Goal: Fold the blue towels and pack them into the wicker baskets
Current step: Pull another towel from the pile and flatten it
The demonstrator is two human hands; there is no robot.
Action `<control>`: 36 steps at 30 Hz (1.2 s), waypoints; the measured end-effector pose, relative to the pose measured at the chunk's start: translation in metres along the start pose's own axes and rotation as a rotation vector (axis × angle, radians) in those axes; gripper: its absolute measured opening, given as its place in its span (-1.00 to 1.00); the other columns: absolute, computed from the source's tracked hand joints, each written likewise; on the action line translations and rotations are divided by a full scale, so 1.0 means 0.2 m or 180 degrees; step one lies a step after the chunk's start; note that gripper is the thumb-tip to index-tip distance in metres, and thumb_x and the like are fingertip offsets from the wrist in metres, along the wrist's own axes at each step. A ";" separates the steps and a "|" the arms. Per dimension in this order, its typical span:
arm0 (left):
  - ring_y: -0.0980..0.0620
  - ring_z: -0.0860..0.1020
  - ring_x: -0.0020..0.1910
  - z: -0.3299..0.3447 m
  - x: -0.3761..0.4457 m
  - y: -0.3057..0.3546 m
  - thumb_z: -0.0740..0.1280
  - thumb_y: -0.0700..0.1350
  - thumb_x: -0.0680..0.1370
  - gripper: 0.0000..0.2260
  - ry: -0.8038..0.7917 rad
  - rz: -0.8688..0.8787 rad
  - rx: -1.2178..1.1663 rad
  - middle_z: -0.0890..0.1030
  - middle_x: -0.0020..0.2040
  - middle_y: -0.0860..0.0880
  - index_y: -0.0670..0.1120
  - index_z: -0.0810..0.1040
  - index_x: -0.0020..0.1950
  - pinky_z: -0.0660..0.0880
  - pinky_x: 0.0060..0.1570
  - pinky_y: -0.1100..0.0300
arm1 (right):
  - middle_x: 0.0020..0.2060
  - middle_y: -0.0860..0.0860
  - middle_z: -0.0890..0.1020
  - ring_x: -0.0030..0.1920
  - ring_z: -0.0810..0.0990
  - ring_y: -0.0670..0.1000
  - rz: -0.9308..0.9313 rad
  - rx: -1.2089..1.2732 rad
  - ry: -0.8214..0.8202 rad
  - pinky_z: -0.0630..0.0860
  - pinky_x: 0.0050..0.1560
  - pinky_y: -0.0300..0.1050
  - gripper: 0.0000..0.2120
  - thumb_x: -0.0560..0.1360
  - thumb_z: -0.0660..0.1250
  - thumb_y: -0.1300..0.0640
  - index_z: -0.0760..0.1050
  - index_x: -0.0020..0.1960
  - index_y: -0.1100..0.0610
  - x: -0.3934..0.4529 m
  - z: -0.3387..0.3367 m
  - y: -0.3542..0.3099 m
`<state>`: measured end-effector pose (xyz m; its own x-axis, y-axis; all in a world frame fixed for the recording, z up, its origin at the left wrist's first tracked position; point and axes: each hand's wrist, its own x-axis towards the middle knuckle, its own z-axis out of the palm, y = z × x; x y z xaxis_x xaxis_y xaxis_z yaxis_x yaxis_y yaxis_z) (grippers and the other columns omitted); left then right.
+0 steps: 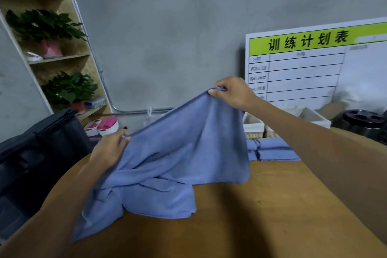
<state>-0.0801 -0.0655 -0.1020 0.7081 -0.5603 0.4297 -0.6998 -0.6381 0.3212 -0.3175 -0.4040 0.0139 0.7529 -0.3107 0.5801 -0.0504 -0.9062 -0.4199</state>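
Head view: right hand point(232, 92) raised high, grip pinching top edge of blue towel point(178, 146); left hand point(111, 146) lower, grip pinching the other end of that edge. Towel hangs slanted, its lower part bunched on the brown worktop point(272, 216). Folded blue towels point(274, 150) stacked behind (wicker baskets point(254, 125) just beyond them). Grey wall, plant shelf point(58, 58) at left, whiteboard chart point(303, 69) at right.
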 end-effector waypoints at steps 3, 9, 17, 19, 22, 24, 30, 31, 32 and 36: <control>-0.18 0.55 -0.17 0.00 -0.03 0.08 0.28 -0.10 0.65 -0.88 0.0063 0.0074 -0.0401 0.59 -0.22 -0.12 -0.04 0.51 -0.08 0.35 -0.19 0.04 | -0.47 0.04 0.31 -0.36 0.32 0.05 0.0166 -0.0261 -0.0013 0.23 -0.30 -0.02 -0.54 0.54 0.37 -0.05 0.29 -0.34 0.21 -0.15 -0.15 0.18; 0.01 0.53 -0.26 -0.24 -0.01 0.44 0.30 0.04 0.64 -0.77 0.0201 0.0868 -0.0615 0.55 -0.30 -0.01 -0.01 0.48 -0.17 0.40 -0.17 0.14 | -0.51 0.01 0.30 -0.41 0.30 0.03 0.0480 -0.0436 0.0086 0.23 -0.31 -0.02 -0.52 0.57 0.36 -0.03 0.22 -0.40 0.10 -0.46 -0.51 0.42; 0.15 0.46 -0.38 -0.35 -0.07 0.69 0.11 0.27 0.57 -0.70 0.0115 0.1448 -0.0022 0.46 -0.41 0.11 0.10 0.41 -0.17 0.38 -0.32 0.09 | -0.54 -0.02 0.28 -0.43 0.30 0.03 0.0775 -0.0737 0.0213 0.16 -0.34 -0.05 -0.48 0.54 0.36 -0.13 0.21 -0.41 0.09 -0.78 -0.99 0.53; 0.13 0.46 -0.39 -0.36 -0.10 0.71 0.11 0.25 0.58 -0.72 0.0186 0.1457 -0.0051 0.45 -0.42 0.10 0.13 0.37 -0.21 0.38 -0.33 0.06 | -0.52 0.03 0.31 -0.42 0.32 0.03 0.0975 -0.0873 0.0300 0.15 -0.35 -0.06 -0.48 0.54 0.35 -0.16 0.22 -0.39 0.11 -0.85 -1.08 0.53; 0.06 0.49 -0.35 -0.43 -0.10 0.72 0.07 0.27 0.59 -0.71 0.0299 0.1423 0.0159 0.48 -0.38 0.09 0.15 0.36 -0.20 0.41 -0.32 0.03 | -0.53 0.03 0.30 -0.43 0.33 0.04 0.1108 -0.0929 0.0356 0.15 -0.36 -0.06 -0.46 0.55 0.35 -0.18 0.20 -0.39 0.11 -0.91 -1.18 0.52; -0.01 0.51 -0.31 -0.49 -0.11 0.75 0.04 0.30 0.58 -0.65 0.0373 0.1416 0.0404 0.51 -0.35 0.09 0.10 0.37 -0.22 0.43 -0.29 0.02 | -0.54 0.02 0.32 -0.43 0.37 0.05 0.1156 -0.1009 0.0321 0.17 -0.36 -0.07 -0.45 0.55 0.34 -0.19 0.20 -0.41 0.10 -0.94 -1.25 0.49; -0.11 0.56 -0.23 -0.62 -0.18 0.84 0.04 0.30 0.64 -0.59 0.0585 0.1403 0.0604 0.47 -0.34 0.10 0.07 0.34 -0.27 0.37 -0.30 0.03 | -0.48 0.07 0.41 -0.37 0.44 0.11 0.1255 -0.1283 0.0537 0.21 -0.35 -0.07 -0.44 0.55 0.29 -0.25 0.20 -0.37 0.12 -0.97 -1.33 0.35; -0.13 0.57 -0.20 -0.63 -0.19 0.84 0.05 0.29 0.63 -0.59 0.0567 0.1375 0.0618 0.47 -0.34 0.09 0.05 0.34 -0.27 0.35 -0.30 0.03 | -0.48 0.08 0.41 -0.37 0.44 0.13 0.1264 -0.1298 0.0530 0.21 -0.35 -0.07 -0.44 0.55 0.28 -0.25 0.20 -0.38 0.12 -0.98 -1.34 0.33; -0.13 0.58 -0.19 -0.63 -0.20 0.85 0.04 0.29 0.64 -0.57 0.0569 0.1369 0.0634 0.47 -0.34 0.09 0.03 0.34 -0.27 0.35 -0.30 0.04 | -0.47 0.09 0.41 -0.36 0.45 0.14 0.1274 -0.1307 0.0523 0.21 -0.35 -0.07 -0.44 0.56 0.28 -0.25 0.19 -0.37 0.12 -0.98 -1.33 0.32; -0.11 0.57 -0.21 -0.63 -0.22 0.85 -0.08 0.36 0.55 -0.48 0.0649 0.1456 0.0740 0.54 -0.31 0.05 -0.02 0.38 -0.23 0.38 -0.32 0.05 | -0.45 0.11 0.44 -0.33 0.47 0.15 0.1303 -0.1379 0.0509 0.22 -0.34 -0.06 -0.45 0.56 0.28 -0.24 0.20 -0.37 0.12 -0.99 -1.29 0.29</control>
<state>-0.2423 -0.0833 0.0411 0.2878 -0.7089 0.6439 -0.8763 -0.4662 -0.1216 -0.6391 -0.4692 0.0539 0.5100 -0.6668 0.5434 -0.6018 -0.7280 -0.3284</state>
